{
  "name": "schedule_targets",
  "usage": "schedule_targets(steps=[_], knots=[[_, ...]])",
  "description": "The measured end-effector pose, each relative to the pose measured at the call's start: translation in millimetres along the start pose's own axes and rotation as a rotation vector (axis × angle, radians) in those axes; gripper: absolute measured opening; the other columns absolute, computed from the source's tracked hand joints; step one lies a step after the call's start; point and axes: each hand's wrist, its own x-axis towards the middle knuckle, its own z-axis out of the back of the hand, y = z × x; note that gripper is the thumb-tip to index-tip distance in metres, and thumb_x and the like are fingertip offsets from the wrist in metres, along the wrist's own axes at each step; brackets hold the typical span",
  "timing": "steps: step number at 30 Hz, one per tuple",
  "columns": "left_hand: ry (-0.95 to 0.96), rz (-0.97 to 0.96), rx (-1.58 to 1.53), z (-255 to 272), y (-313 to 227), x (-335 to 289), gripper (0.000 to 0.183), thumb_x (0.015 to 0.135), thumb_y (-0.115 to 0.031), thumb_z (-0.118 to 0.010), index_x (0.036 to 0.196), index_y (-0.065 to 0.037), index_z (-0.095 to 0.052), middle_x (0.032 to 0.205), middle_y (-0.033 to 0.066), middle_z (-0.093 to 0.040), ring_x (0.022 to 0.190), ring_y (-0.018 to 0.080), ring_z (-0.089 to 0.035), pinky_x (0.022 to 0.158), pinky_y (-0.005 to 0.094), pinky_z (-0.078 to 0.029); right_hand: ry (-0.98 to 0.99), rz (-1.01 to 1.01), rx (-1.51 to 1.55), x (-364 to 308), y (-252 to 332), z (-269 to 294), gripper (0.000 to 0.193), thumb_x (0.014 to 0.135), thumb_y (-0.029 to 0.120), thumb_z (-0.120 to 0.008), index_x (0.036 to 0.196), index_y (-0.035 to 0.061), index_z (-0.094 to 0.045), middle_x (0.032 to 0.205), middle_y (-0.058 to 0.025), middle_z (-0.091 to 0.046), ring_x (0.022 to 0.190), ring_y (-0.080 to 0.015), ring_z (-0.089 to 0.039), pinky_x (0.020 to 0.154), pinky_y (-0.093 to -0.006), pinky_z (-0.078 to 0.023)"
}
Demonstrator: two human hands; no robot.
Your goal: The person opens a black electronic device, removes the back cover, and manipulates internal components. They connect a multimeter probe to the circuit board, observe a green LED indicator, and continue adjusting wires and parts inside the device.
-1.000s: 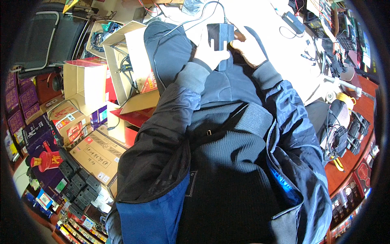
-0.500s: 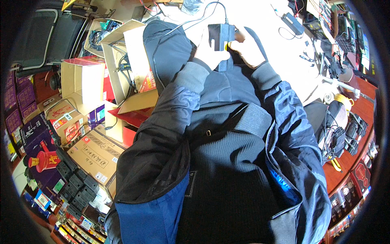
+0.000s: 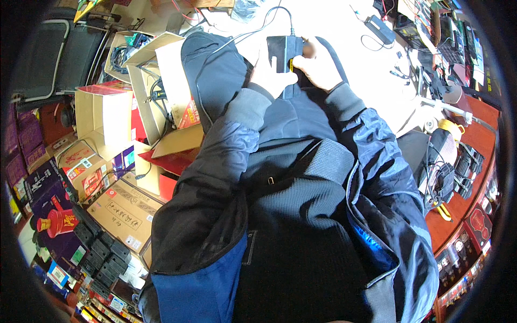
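Black corded box [image 3: 285, 54], above lap [image 3: 288, 116]; clasped in partly closed left hand [image 3: 269, 78], thumb across; right hand [image 3: 320, 67] half-curled at its right edge, hold uncertain. Possible risk: twisting loose through a tug on cable [image 3: 291, 22].

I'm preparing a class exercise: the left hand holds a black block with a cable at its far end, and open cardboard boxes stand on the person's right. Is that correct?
Not quite: the head view shows the open cardboard boxes on the person's left. The left hand does hold a black block with a cable at its far end.
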Motion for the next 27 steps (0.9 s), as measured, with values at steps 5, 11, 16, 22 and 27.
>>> schedule_targets(steps=[5,11,16,22,27], knots=[[0.008,-0.055,0.203,1,1,4,0.134,0.071,-0.009,-0.088,0.165,-0.005,0.006,0.163,0.0298,-0.029,0.152,0.0362,-0.033,0.121,0.0397,-0.039,0.002,-0.059,-0.054,3,0,-3,0.069,0.079,0.026,-0.077,0.134,-0.0067,-0.054,0.098,-0.0197,-0.071,0.087,-0.0234,-0.071,0.079,-0.0338,-0.057],[-0.109,-0.087,0.354,-12,-11,-5,0.126,0.069,-0.011,-0.091,0.163,0.001,-0.008,0.155,0.0266,-0.040,0.137,0.0328,-0.050,0.111,0.0377,-0.049,-0.065,-0.008,-0.047,1,2,-10,0.064,0.079,0.025,-0.073,0.131,-0.0078,-0.055,0.093,-0.0236,-0.070,0.083,-0.0295,-0.070,0.077,-0.0381,-0.056],[-0.178,-0.185,0.361,-13,-23,-6,0.118,0.069,-0.016,-0.092,0.160,0.004,-0.020,0.150,0.0269,-0.047,0.128,0.0336,-0.059,0.106,0.0367,-0.053,-0.096,0.048,-0.097,1,-5,-13,0.071,0.080,0.025,-0.072,0.138,-0.0075,-0.050,0.088,-0.0205,-0.068,0.078,-0.0278,-0.068,0.075,-0.0363,-0.056],[-0.276,-0.137,0.639,-15,-26,-1,0.121,0.069,-0.024,-0.094,0.161,0.002,-0.021,0.151,0.0290,-0.046,0.132,0.0365,-0.058,0.107,0.0400,-0.053,-0.055,-0.018,-0.001,-1,1,-13,0.073,0.081,0.024,-0.073,0.142,-0.0076,-0.048,0.089,-0.0176,-0.069,0.078,-0.0241,-0.068,0.075,-0.0344,-0.056],[-0.267,-0.051,0.664,-11,-29,2,0.126,0.066,-0.026,-0.094,0.163,0.000,-0.018,0.154,0.0298,-0.043,0.132,0.0412,-0.058,0.108,0.0429,-0.052,-0.006,-0.085,0.179,-2,1,-9,0.061,0.082,0.019,-0.074,0.134,-0.0073,-0.056,0.093,-0.0138,-0.073,0.078,-0.0188,-0.068,0.074,-0.0323,-0.056]])
